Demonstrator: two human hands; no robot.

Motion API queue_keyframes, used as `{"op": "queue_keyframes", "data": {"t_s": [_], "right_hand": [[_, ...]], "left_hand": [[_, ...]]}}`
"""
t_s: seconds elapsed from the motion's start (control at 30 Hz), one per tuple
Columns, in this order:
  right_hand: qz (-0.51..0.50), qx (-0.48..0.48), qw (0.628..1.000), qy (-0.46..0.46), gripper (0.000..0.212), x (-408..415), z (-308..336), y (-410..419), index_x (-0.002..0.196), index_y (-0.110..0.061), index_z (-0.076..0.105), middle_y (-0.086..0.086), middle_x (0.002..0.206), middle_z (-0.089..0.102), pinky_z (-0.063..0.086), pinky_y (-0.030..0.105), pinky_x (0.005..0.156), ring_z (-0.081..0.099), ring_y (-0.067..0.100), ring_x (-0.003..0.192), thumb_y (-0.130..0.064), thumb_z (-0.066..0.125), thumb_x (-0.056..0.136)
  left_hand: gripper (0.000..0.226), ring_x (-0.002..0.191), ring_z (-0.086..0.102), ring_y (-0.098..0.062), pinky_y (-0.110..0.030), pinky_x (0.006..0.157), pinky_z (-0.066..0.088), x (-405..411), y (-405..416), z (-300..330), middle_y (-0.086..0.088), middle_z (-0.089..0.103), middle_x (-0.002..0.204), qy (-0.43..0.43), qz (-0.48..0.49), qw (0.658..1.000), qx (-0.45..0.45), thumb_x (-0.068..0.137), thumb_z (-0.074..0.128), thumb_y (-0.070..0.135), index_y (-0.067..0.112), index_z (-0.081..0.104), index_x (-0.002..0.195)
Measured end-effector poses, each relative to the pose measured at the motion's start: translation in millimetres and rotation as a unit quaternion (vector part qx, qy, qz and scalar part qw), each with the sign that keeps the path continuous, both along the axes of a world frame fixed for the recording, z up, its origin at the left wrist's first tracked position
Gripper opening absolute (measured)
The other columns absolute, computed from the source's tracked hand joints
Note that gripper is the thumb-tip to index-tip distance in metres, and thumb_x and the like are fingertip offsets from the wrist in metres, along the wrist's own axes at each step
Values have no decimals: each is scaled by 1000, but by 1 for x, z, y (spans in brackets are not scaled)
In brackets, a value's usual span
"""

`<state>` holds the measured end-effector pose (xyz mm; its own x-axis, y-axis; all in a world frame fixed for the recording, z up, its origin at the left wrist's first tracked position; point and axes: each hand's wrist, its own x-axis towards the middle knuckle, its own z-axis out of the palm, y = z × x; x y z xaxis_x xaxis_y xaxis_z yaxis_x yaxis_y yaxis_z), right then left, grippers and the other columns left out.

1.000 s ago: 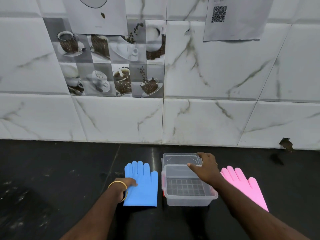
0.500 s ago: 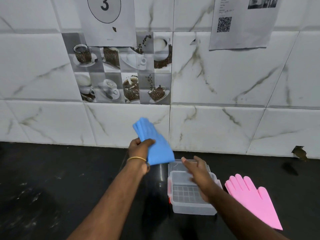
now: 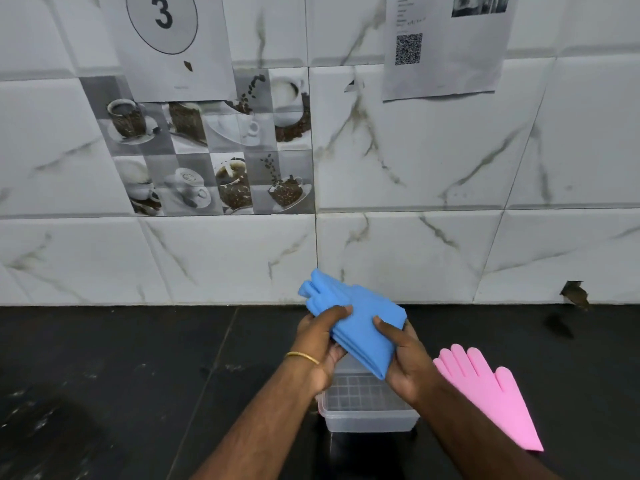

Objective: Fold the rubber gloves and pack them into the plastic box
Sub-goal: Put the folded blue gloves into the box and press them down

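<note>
I hold a blue rubber glove (image 3: 360, 323) in the air above the clear plastic box (image 3: 370, 415). My left hand (image 3: 320, 344) grips its left edge and my right hand (image 3: 405, 358) grips its lower right side. The glove is bent over on itself, its fingers pointing up and left. The box stands open on the black counter, partly hidden behind my hands. A pink rubber glove (image 3: 485, 389) lies flat on the counter just right of the box.
The black counter (image 3: 121, 375) runs to a white marble-tiled wall (image 3: 433, 237) right behind the box. Paper sheets hang on the wall, one with a number 3 (image 3: 162, 15), one with a QR code (image 3: 408, 48).
My left hand lifted the blue glove off the counter and brought it over the box. My right hand left the box and took hold of the glove.
</note>
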<state>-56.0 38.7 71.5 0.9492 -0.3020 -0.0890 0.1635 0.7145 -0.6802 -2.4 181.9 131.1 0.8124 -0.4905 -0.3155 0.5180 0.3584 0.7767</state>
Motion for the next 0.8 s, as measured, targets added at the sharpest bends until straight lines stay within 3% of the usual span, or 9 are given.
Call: {"op": "queue_keyframes", "data": {"t_s": [0.1, 0.17, 0.27, 0.33, 0.4, 0.5, 0.7, 0.8], "right_hand": [[-15, -40, 998, 34, 56, -7, 1, -18, 134, -11, 52, 19, 131, 63, 49, 63, 95, 62, 42, 117, 1, 70, 82], [-27, -70, 995, 71, 61, -12, -2, -29, 133, -12, 51, 19, 129, 64, 50, 63, 94, 63, 41, 115, 4, 72, 78], [-4, -102, 991, 87, 62, -18, -4, -36, 132, -14, 53, 17, 127, 66, 50, 64, 93, 64, 41, 113, 4, 74, 76], [21, -99, 992, 75, 62, -20, -7, -42, 132, -14, 53, 18, 128, 65, 46, 68, 95, 62, 43, 116, 5, 75, 77], [36, -99, 991, 79, 64, -19, -9, -47, 133, -13, 53, 19, 128, 64, 47, 68, 94, 62, 44, 115, 4, 77, 76], [54, -120, 985, 115, 65, -17, -10, -53, 131, -12, 55, 19, 125, 67, 53, 60, 90, 65, 42, 111, 1, 80, 72], [61, -196, 962, 180, 58, -15, -11, -57, 126, -9, 57, 15, 121, 68, 60, 41, 77, 70, 32, 103, -4, 80, 74], [41, -295, 925, 234, 60, -19, -15, -57, 129, -12, 51, 10, 124, 64, 60, 35, 79, 68, 24, 103, -13, 80, 78]], "left_hand": [[73, 114, 61, -33, -54, 92, 52, 7, 6, -3, -18, 63, 125, 66, -98, 993, -17, 68, 79, 53, 6, 63, 122], [83, 109, 64, -39, -58, 91, 51, 11, 8, -7, -23, 64, 123, 93, -158, 983, 1, 64, 77, 63, 8, 63, 124], [76, 102, 67, -43, -61, 80, 54, 13, 8, -15, -22, 69, 115, 101, -163, 980, 51, 63, 83, 53, 11, 61, 123], [69, 104, 67, -42, -63, 84, 53, 12, 4, -21, -21, 69, 115, 113, -154, 980, 49, 66, 86, 41, 10, 61, 122], [62, 103, 67, -40, -59, 86, 54, 9, 2, -26, -22, 69, 114, 115, -147, 981, 48, 68, 87, 26, 6, 61, 121], [58, 95, 71, -36, -50, 73, 60, 3, -2, -36, -21, 73, 105, 89, -109, 986, 87, 63, 87, 8, 2, 63, 116], [45, 91, 73, -30, -43, 71, 60, -6, -9, -59, -11, 76, 101, 5, -15, 992, 124, 70, 79, 6, 13, 66, 112], [43, 91, 73, -30, -45, 73, 60, -10, -9, -68, -10, 76, 101, 2, -4, 990, 141, 71, 77, 6, 15, 66, 111]]}}
